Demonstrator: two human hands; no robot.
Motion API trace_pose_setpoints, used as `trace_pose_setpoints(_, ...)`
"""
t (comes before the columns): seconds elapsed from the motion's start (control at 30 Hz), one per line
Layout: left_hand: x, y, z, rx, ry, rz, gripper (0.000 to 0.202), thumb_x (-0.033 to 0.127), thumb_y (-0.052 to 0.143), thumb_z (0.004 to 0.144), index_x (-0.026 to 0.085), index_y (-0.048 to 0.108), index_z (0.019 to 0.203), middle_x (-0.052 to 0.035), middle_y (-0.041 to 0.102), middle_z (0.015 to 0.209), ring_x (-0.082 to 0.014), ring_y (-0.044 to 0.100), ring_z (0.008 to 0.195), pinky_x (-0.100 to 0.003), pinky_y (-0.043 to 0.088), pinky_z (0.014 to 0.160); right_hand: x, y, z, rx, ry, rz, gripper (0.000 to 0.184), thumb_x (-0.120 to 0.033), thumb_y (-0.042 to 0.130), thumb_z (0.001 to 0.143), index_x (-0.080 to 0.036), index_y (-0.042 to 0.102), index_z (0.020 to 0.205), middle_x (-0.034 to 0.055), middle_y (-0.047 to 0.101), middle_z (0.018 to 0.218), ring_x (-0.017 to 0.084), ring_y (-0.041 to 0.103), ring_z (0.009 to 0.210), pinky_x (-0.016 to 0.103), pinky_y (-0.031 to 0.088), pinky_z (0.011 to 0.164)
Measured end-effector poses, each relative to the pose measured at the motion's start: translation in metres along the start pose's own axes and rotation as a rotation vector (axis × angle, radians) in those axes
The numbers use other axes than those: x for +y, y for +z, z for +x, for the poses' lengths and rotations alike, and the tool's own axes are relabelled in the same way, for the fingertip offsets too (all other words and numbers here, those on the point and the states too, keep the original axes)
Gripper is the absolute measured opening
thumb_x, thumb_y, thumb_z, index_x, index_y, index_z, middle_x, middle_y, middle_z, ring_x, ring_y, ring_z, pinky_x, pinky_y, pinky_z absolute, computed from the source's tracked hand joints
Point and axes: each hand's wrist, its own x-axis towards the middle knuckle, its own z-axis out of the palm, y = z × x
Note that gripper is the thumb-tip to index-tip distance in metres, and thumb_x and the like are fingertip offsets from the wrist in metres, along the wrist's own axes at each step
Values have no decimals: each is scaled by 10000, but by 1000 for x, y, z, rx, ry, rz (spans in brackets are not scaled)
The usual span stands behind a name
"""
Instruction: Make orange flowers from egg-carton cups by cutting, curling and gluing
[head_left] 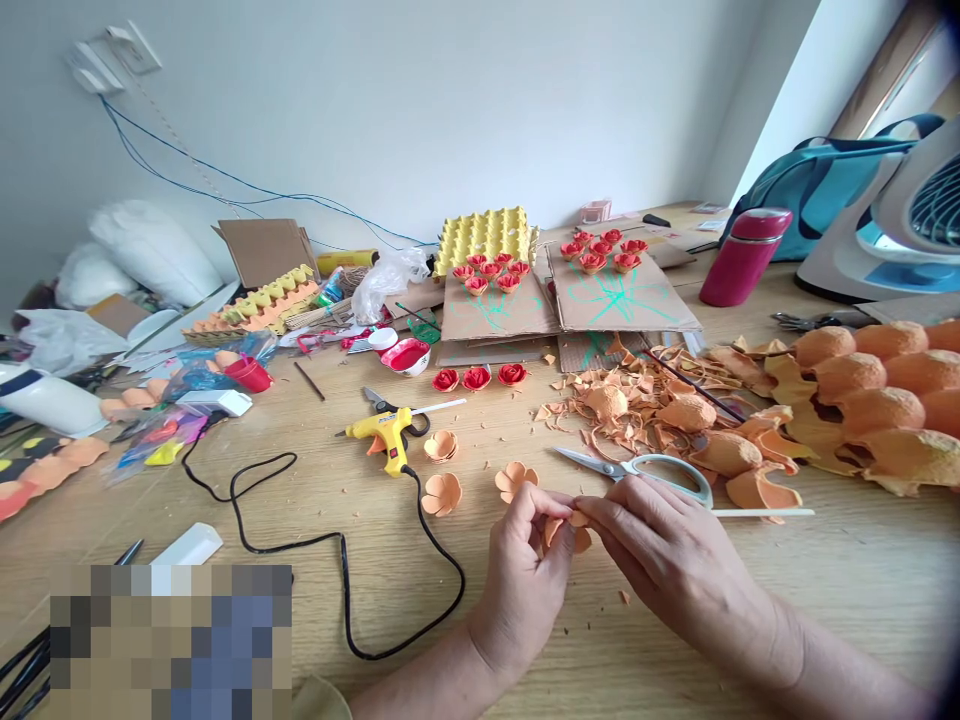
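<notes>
Between my two hands is a cut orange egg-carton flower cup (pixel 553 530) with rounded petals, partly covered by fingers. My left hand (pixel 529 575) is closed on its left side, thumb and fingers pinching. On the upper right, the fingertips of my right hand (pixel 675 565) pinch its edge. Just beyond my left hand sits a single orange petal cup (pixel 514 478). Farther left lie another petal cup (pixel 442 494) and a small nested stack of cups (pixel 441 446). White-handled scissors (pixel 675 465) lie open right behind my right hand.
A yellow glue gun (pixel 391 440) lies left with its black cord (pixel 345 570) looping over the table. Red paper flowers (pixel 475 378) stand behind. Orange scraps (pixel 600 405) and egg cartons (pixel 892 400) fill the right. A pink bottle (pixel 746 257) stands farther back.
</notes>
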Motion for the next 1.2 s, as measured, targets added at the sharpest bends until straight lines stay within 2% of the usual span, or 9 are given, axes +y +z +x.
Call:
trace_pose_setpoints(0.13, -1, 1, 0, -10, -37, -12, 102, 177, 622, 933, 207, 545, 872, -46, 724, 914, -151, 661, 817, -275, 537, 759, 0, 0, 1, 17, 3, 3, 186, -90, 466, 1017, -159, 635, 987, 44, 555, 796, 188, 480, 667, 306, 404, 620)
trace_pose_setpoints(0.3, 0, 2, 2, -26, -91, -18, 135, 164, 621, 921, 207, 528, 833, -25, 705, 825, -138, 640, 743, -266, 524, 736, 1, 4, -1, -19, 15, 8, 228, -83, 452, 1017, -161, 641, 915, 46, 564, 781, 186, 487, 656, 308, 408, 615)
trace_pose_setpoints(0.47, 4, 2, 4, -47, -128, -56, 179, 250, 662, 912, 208, 520, 812, -30, 698, 824, -142, 642, 751, -265, 531, 743, 0, 4, -2, -12, 23, -14, 242, -98, 442, 1020, -160, 645, 903, 45, 548, 760, 191, 483, 636, 308, 395, 587)
trace_pose_setpoints(0.6, 4, 1, 4, -20, -127, -17, 198, 301, 674, 919, 206, 529, 824, -26, 676, 818, -152, 636, 769, -264, 522, 738, 0, 3, -1, 4, 27, 22, 216, -115, 450, 1028, -175, 631, 925, 37, 557, 775, 187, 507, 645, 304, 414, 605)
trace_pose_setpoints(0.73, 4, -2, 2, 1, -110, 114, 124, 299, 631, 956, 203, 562, 919, -19, 649, 862, -156, 626, 796, -257, 507, 733, 0, 3, -1, 22, 136, 126, 123, -157, 490, 1032, -197, 605, 1017, 42, 593, 860, 182, 571, 714, 297, 456, 650)
trace_pose_setpoints(0.83, 4, -4, 1, -34, -90, 187, 92, 285, 575, 992, 210, 570, 1043, -36, 666, 956, -170, 648, 869, -273, 520, 788, 0, 3, -1, 19, 245, 222, 104, -155, 495, 1022, -211, 582, 1011, 42, 598, 895, 180, 605, 748, 295, 485, 663)
trace_pose_setpoints(0.93, 4, -5, 0, -85, -51, 241, 151, 276, 528, 1018, 214, 581, 1146, -51, 677, 1029, -175, 670, 904, -289, 524, 831, -2, 2, -2, 22, 287, 287, 107, -154, 494, 1017, -219, 573, 985, 29, 585, 879, 167, 605, 720, 284, 493, 643)
trace_pose_setpoints(1.1, 7, -5, 1, -103, 14, 313, 179, 239, 479, 1037, 202, 624, 1137, -71, 657, 1084, -195, 650, 1001, -310, 502, 895, -4, 2, -2, -1, 332, 350, 122, -148, 501, 1009, -225, 581, 958, 13, 574, 856, 143, 587, 667, 261, 488, 597)
trace_pose_setpoints(1.2, 10, -3, 0, -95, 16, 323, 175, 233, 461, 1043, 199, 611, 1126, -72, 644, 1059, -195, 634, 982, -313, 498, 884, -4, 3, -2, -23, 357, 357, 121, -157, 503, 1008, -228, 601, 998, 14, 576, 868, 141, 592, 666, 262, 497, 594)
